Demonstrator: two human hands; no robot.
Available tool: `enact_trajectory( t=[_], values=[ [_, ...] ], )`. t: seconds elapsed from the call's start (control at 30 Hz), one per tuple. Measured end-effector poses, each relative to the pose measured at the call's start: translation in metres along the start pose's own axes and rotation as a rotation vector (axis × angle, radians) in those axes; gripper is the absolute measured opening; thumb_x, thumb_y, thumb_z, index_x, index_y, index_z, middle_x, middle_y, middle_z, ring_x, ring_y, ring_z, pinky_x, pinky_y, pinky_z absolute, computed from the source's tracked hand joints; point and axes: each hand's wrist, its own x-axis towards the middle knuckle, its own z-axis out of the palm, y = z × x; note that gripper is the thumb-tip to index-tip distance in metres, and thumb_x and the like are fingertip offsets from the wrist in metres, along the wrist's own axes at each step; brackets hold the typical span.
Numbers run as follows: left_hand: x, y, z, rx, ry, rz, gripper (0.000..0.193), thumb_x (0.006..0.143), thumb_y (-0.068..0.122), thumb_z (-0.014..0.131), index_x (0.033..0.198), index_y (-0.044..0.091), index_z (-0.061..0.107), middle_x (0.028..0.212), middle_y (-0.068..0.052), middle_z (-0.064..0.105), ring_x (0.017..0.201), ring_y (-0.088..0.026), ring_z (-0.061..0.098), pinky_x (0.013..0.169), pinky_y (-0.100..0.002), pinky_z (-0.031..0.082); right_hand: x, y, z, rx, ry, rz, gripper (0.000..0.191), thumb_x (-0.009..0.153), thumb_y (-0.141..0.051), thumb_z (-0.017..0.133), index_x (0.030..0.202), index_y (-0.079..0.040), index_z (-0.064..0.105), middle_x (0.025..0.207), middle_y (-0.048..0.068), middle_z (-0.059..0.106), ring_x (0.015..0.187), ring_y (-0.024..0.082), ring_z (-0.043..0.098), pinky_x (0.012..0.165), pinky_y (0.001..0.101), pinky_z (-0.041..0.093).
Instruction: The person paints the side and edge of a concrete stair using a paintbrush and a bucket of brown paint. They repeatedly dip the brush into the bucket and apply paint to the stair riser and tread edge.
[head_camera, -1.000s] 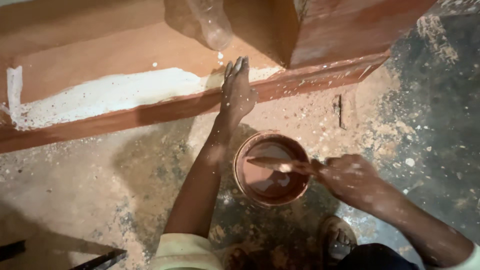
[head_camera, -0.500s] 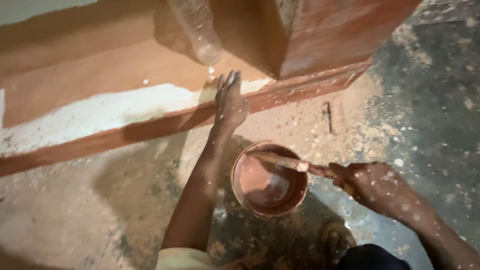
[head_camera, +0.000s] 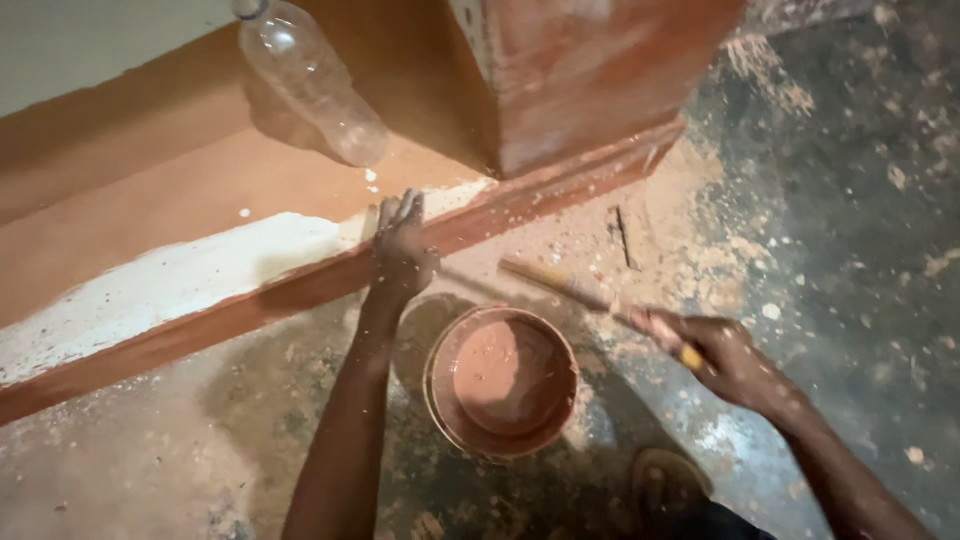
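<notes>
- My left hand (head_camera: 400, 248) lies flat, fingers spread, on the front edge of the wooden ledge (head_camera: 180, 215), beside its white patch.
- My right hand (head_camera: 722, 355) grips a brush (head_camera: 575, 290), held just above the floor (head_camera: 820, 200).
- A bucket (head_camera: 503, 380) of reddish-brown paint sits on the floor between my arms.
- A clear bottle (head_camera: 315, 85) lies on the ledge.

Both forearms bare, no sleeves in view; left hand (head_camera: 402, 250) and right hand (head_camera: 722, 352) ungloved, no rings or watch visible; right hand and forearm flecked with pale specks; sandal (head_camera: 668, 485) on one foot.
</notes>
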Motion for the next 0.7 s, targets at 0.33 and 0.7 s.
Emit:
enact_trajectory(
  t=[0.33,0.7],
  values=[
    [-0.005,0.017,0.009,-0.064,-0.027,0.091,0.079,0.07,0.004,0.06,0.144,-0.015,0.044,0.147,-0.034,0.049,0.149,-0.04,0.036,0.128,-0.052,0.015,0.103,0.047,0.107,0.057,0.28,-0.214,0.065,0.079,-0.002,0.063,0.143,-0.007,0.058,0.103,0.018,0.076,0.087,0.033,0.074,0.078,0.0455,0.06],
    [-0.012,0.025,0.002,-0.006,-0.134,-0.039,0.079,0.07,0.007,0.062,0.145,-0.011,0.042,0.152,-0.034,0.04,0.145,-0.052,0.024,0.121,-0.053,0.017,0.115,0.101,0.06,0.423,0.83,0.112,0.032,0.11,-0.016,0.058,0.136,-0.002,0.07,0.089,0.02,0.07,0.076,0.016,0.06,0.063,0.0345,0.048]
  ],
)
